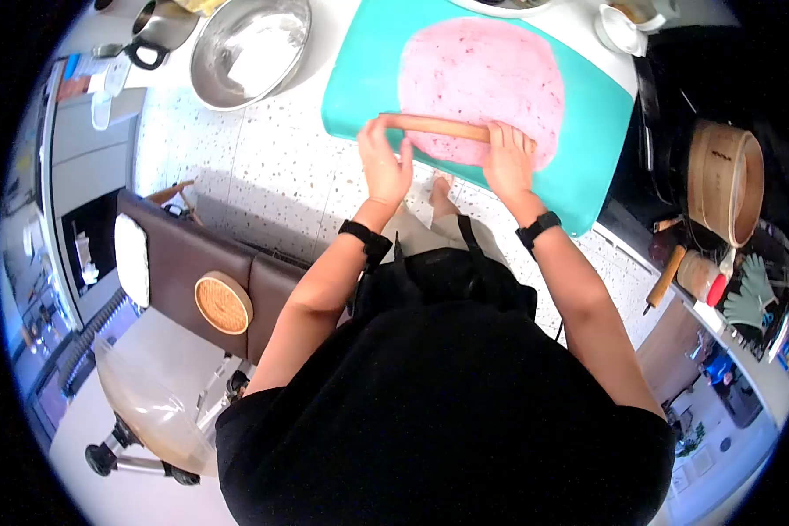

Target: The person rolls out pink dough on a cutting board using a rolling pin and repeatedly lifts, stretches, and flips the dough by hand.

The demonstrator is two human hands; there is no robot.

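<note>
A large sheet of pink dough (482, 74) with darker red specks lies flat on a turquoise mat (359, 66). Across its near edge rests a wooden rolling pin (443, 127). My left hand (384, 167) holds the pin's left end, with the thumb standing apart from the fingers. Over the right part of the pin, my right hand (508, 162) has its fingers laid on top, above the dough. The palms are hidden from view.
A floury metal bowl (250, 53) stands left of the mat, beside a metal pot (162, 26). To the right are a bamboo steamer (723, 180), a lidded jar (701, 276) and grey-green gloves (749, 294). A brown bench (180, 254) holding a woven basket (223, 302) is behind on the left.
</note>
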